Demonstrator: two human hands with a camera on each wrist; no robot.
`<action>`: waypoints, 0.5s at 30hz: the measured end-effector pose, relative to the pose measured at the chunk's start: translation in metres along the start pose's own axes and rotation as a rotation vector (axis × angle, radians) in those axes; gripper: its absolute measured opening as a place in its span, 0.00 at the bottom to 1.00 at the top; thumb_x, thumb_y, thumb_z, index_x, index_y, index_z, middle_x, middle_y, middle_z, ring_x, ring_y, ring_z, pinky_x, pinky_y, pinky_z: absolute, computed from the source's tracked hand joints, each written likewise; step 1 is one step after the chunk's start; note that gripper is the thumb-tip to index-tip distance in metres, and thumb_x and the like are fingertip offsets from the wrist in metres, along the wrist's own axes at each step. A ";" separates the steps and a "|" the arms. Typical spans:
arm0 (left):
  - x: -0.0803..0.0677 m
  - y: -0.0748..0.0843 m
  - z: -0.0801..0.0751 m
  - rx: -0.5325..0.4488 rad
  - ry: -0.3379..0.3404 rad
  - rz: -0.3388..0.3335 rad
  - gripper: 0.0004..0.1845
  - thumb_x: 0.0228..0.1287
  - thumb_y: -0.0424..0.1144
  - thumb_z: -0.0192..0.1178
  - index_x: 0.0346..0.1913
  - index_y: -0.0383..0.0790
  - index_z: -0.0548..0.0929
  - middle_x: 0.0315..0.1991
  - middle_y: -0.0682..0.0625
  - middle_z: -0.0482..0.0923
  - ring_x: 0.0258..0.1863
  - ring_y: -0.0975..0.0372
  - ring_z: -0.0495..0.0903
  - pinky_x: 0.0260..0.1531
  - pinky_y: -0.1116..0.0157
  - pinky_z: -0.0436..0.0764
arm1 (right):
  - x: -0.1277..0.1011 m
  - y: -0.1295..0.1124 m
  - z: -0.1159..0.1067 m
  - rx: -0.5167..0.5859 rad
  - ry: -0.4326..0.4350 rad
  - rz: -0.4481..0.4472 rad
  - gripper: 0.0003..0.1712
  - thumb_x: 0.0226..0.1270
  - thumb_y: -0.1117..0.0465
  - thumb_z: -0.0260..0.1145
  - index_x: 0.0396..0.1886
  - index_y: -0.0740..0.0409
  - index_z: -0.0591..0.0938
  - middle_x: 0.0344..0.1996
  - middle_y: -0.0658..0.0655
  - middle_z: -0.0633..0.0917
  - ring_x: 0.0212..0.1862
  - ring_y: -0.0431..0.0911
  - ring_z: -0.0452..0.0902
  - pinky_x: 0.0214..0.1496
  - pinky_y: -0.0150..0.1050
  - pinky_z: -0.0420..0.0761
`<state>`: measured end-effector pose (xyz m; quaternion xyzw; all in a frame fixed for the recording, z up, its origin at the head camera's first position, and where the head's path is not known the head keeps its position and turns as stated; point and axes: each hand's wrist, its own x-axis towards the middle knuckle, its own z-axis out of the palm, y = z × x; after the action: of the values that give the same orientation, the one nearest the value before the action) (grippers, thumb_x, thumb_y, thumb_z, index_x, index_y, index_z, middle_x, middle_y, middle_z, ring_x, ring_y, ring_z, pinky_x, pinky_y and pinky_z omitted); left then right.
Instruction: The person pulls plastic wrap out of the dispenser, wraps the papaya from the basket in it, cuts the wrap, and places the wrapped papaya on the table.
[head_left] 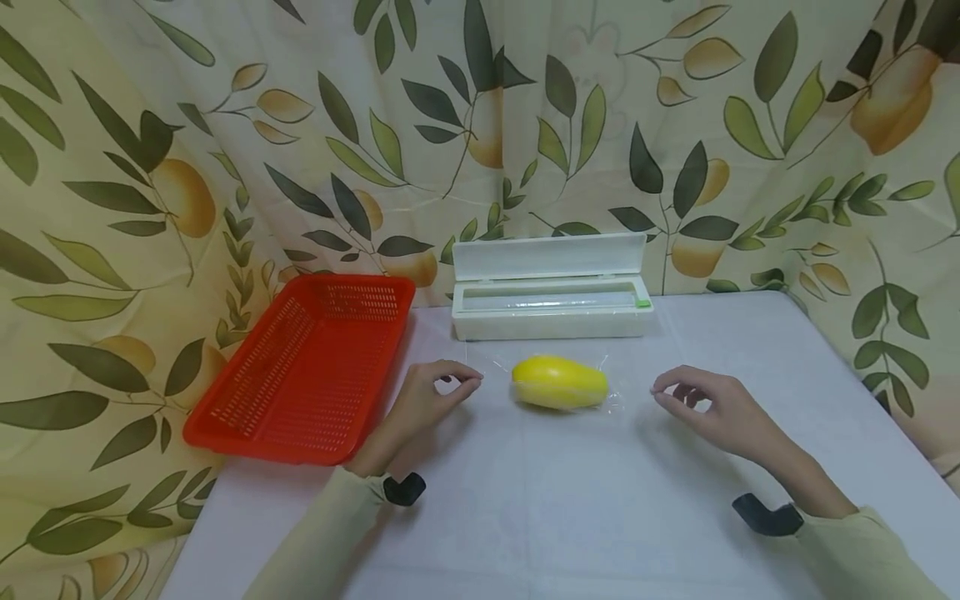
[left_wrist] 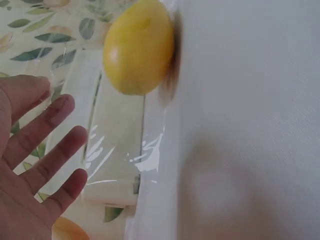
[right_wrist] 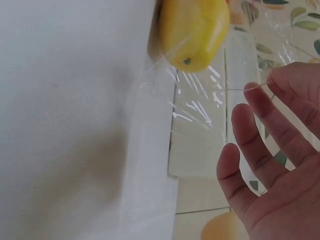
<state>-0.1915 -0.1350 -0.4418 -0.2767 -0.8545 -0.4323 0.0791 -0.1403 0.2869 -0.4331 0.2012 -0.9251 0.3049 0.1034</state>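
- Two pale sleeves with dark wrist mounts are seen at the bottom of the head view, at 7 and 5 o'clock from the middle of the white table (head_left: pixel 570 508).
- At 9 o'clock from the fruit, the left hand (head_left: pixel 427 400) is held with thumb and forefinger pinched on the edge of a sheet of cling film (head_left: pixel 618 398).
- At 3 o'clock from the fruit, the right hand (head_left: pixel 705 404) is seen pinching the film's other edge; its remaining fingers are spread loosely.
- A yellow mango (head_left: pixel 559 382) is laid on the film at the table's centre, between the two hands and apart from both.
- A white cling-film dispenser (head_left: pixel 551 287) is placed at 12 o'clock from the mango, lid raised.
- A red perforated basket (head_left: pixel 300 371) is set at 9 o'clock, by the leaf-print curtain (head_left: pixel 150 167).
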 end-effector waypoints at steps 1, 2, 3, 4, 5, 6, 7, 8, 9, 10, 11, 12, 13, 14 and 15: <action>0.002 0.000 0.001 -0.017 0.003 -0.012 0.07 0.68 0.39 0.70 0.45 0.42 0.92 0.40 0.55 0.90 0.43 0.63 0.85 0.48 0.52 0.84 | 0.001 0.001 0.000 0.000 -0.001 0.023 0.08 0.65 0.64 0.74 0.43 0.50 0.88 0.38 0.46 0.87 0.36 0.37 0.77 0.37 0.33 0.81; 0.004 0.000 0.001 -0.033 0.007 -0.023 0.07 0.68 0.39 0.69 0.45 0.42 0.92 0.39 0.55 0.90 0.41 0.63 0.85 0.48 0.52 0.84 | 0.003 0.002 0.000 0.001 -0.001 0.044 0.07 0.66 0.63 0.74 0.43 0.49 0.88 0.38 0.46 0.88 0.36 0.37 0.78 0.37 0.33 0.81; 0.006 0.000 0.002 -0.048 0.013 -0.028 0.07 0.68 0.39 0.69 0.45 0.42 0.92 0.38 0.55 0.90 0.40 0.63 0.85 0.47 0.53 0.85 | 0.004 0.002 0.000 0.004 -0.001 0.063 0.06 0.68 0.62 0.73 0.43 0.49 0.88 0.38 0.46 0.88 0.36 0.37 0.78 0.37 0.33 0.80; 0.008 0.000 0.003 -0.057 0.019 -0.035 0.07 0.69 0.39 0.69 0.44 0.43 0.92 0.37 0.56 0.90 0.39 0.64 0.84 0.46 0.54 0.85 | 0.005 0.003 0.001 0.008 0.002 0.075 0.05 0.68 0.61 0.73 0.43 0.49 0.88 0.37 0.46 0.88 0.36 0.38 0.79 0.37 0.32 0.80; 0.010 -0.001 0.003 -0.070 0.024 -0.036 0.06 0.69 0.39 0.69 0.44 0.43 0.92 0.36 0.56 0.90 0.38 0.65 0.84 0.46 0.55 0.85 | 0.006 0.004 0.001 0.013 0.006 0.084 0.05 0.69 0.60 0.72 0.43 0.49 0.87 0.37 0.47 0.88 0.36 0.38 0.79 0.37 0.32 0.80; 0.011 -0.001 0.004 -0.081 0.031 -0.038 0.06 0.69 0.39 0.68 0.43 0.42 0.92 0.35 0.56 0.89 0.37 0.65 0.84 0.44 0.56 0.85 | 0.008 0.005 0.002 0.019 0.011 0.090 0.04 0.70 0.60 0.72 0.43 0.50 0.87 0.38 0.48 0.88 0.36 0.38 0.80 0.37 0.32 0.81; 0.013 -0.002 0.004 -0.092 0.037 -0.039 0.05 0.70 0.39 0.68 0.43 0.43 0.91 0.34 0.56 0.89 0.36 0.65 0.84 0.43 0.57 0.86 | 0.009 0.006 0.002 0.027 0.014 0.097 0.04 0.71 0.59 0.71 0.43 0.51 0.87 0.38 0.48 0.88 0.37 0.38 0.80 0.37 0.32 0.81; 0.015 -0.002 0.005 -0.104 0.043 -0.043 0.05 0.70 0.39 0.68 0.42 0.42 0.91 0.33 0.56 0.89 0.35 0.64 0.84 0.42 0.58 0.86 | 0.011 0.006 0.002 0.034 0.019 0.104 0.05 0.71 0.59 0.71 0.44 0.52 0.87 0.38 0.49 0.88 0.37 0.39 0.81 0.38 0.32 0.81; 0.016 -0.003 0.005 -0.114 0.047 -0.051 0.06 0.70 0.39 0.67 0.42 0.41 0.91 0.32 0.56 0.89 0.35 0.64 0.84 0.41 0.60 0.85 | 0.013 0.007 0.003 0.041 0.024 0.113 0.06 0.72 0.59 0.70 0.44 0.54 0.87 0.38 0.50 0.88 0.37 0.41 0.82 0.38 0.31 0.82; 0.018 -0.003 0.006 -0.122 0.050 -0.065 0.06 0.71 0.39 0.67 0.42 0.40 0.90 0.32 0.55 0.89 0.34 0.64 0.84 0.39 0.61 0.85 | 0.015 0.008 0.003 0.050 0.027 0.121 0.06 0.73 0.59 0.69 0.45 0.55 0.86 0.38 0.51 0.88 0.37 0.42 0.83 0.38 0.31 0.82; 0.019 -0.004 0.006 -0.133 0.052 -0.079 0.07 0.71 0.39 0.67 0.42 0.39 0.90 0.31 0.55 0.89 0.33 0.63 0.85 0.38 0.62 0.84 | 0.017 0.008 0.003 0.057 0.029 0.132 0.07 0.73 0.59 0.69 0.46 0.56 0.86 0.38 0.52 0.89 0.38 0.45 0.84 0.38 0.31 0.82; 0.021 -0.004 0.006 -0.145 0.055 -0.097 0.07 0.71 0.39 0.66 0.42 0.38 0.90 0.31 0.54 0.89 0.33 0.62 0.85 0.36 0.63 0.84 | 0.020 0.009 0.003 0.066 0.031 0.143 0.08 0.74 0.60 0.68 0.47 0.58 0.86 0.39 0.53 0.89 0.38 0.46 0.84 0.38 0.30 0.82; 0.022 -0.005 0.006 -0.158 0.058 -0.115 0.07 0.71 0.39 0.66 0.42 0.38 0.90 0.30 0.53 0.89 0.32 0.62 0.85 0.35 0.64 0.83 | 0.022 0.009 0.004 0.074 0.034 0.154 0.08 0.74 0.60 0.67 0.47 0.59 0.85 0.39 0.54 0.89 0.38 0.48 0.85 0.38 0.30 0.82; 0.024 -0.005 0.007 -0.171 0.060 -0.137 0.08 0.71 0.39 0.66 0.43 0.36 0.89 0.30 0.53 0.89 0.32 0.61 0.86 0.35 0.64 0.82 | 0.024 0.010 0.004 0.084 0.037 0.167 0.08 0.75 0.60 0.67 0.48 0.59 0.85 0.39 0.55 0.89 0.38 0.49 0.85 0.37 0.30 0.82; 0.026 -0.006 0.007 -0.180 0.063 -0.158 0.09 0.71 0.40 0.66 0.43 0.36 0.89 0.30 0.52 0.89 0.32 0.61 0.86 0.34 0.65 0.81 | 0.026 0.011 0.004 0.092 0.039 0.180 0.08 0.75 0.60 0.66 0.48 0.59 0.85 0.39 0.56 0.89 0.38 0.50 0.84 0.37 0.30 0.81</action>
<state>-0.2152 -0.1217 -0.4404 -0.2009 -0.8284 -0.5208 0.0463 -0.1683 0.2844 -0.4343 0.1156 -0.9223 0.3591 0.0843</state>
